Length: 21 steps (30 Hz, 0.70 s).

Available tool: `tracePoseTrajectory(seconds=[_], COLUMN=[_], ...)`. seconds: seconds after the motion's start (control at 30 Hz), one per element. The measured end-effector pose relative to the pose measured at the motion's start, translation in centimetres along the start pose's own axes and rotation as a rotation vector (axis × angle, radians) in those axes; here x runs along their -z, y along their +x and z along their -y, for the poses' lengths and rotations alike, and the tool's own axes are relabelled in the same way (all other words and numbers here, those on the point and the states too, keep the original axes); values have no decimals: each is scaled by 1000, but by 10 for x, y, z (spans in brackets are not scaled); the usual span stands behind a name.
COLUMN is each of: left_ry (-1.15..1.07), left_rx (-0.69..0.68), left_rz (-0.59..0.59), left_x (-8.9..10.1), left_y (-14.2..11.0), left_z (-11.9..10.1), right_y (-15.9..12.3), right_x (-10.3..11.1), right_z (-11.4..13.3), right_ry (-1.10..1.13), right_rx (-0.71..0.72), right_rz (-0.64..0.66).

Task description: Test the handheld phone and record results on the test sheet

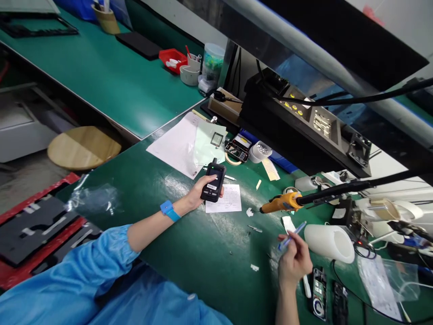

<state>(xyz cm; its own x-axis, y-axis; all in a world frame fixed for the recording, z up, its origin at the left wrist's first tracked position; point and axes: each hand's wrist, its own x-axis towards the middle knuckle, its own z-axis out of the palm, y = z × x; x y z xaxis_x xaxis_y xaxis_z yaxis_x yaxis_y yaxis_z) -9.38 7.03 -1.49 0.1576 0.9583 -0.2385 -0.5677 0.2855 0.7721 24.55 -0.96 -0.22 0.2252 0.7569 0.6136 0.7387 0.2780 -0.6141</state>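
Note:
My left hand (pixel 196 193) is closed around a black handheld radio (pixel 213 188) with a small screen and a stubby antenna. My thumb lies over its screen, and a small green light shows near the top. Under the radio lies a written paper slip (pixel 232 198) on the green table. On the right, my right hand (pixel 295 262) grips a blue-and-clear pen (pixel 300 227), tilted above the table. Near that wrist are a white-handled tool (pixel 306 286), an opened device with its circuit board showing (pixel 319 293) and a black casing (pixel 340 302).
An orange electric screwdriver (pixel 280 203) hangs over the table from the right. A white cylinder (pixel 329 243) lies beside my right hand. Papers (pixel 176 142), a parts box (pixel 238 147) and a white cup (pixel 260 151) sit farther back, below a black shelf (pixel 287 131). A wooden stool (pixel 84 146) stands left.

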Motion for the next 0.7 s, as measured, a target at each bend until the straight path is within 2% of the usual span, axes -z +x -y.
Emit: tracePoseTrajectory(seconds=[0.03,0.1,0.23,0.33,0.5,0.6,0.7], left_ry=[6,22,56,71,74,58,25], left_rx=[-4,-6,4,1,-8,-33,-78], left_rz=[2,7,25,39,70,58,9], left_x=[0,0,1,4,9,8,1], left_y=[0,1,4,6,7,6,6], left_z=[1,2,4,4,-1,-4,0], right_y=[-11,-30,-47,-45,-32,-29,-30], right_x=[2,2,-8,-23,-62,-86,-101], right_z=[8,25,54,59,39,29,25], right_ry=[62,190,309,343,334,266,140], right_rx=[88,337,506,540,509,479,469], right_rz=[-22,70,339,404,408,446,495])
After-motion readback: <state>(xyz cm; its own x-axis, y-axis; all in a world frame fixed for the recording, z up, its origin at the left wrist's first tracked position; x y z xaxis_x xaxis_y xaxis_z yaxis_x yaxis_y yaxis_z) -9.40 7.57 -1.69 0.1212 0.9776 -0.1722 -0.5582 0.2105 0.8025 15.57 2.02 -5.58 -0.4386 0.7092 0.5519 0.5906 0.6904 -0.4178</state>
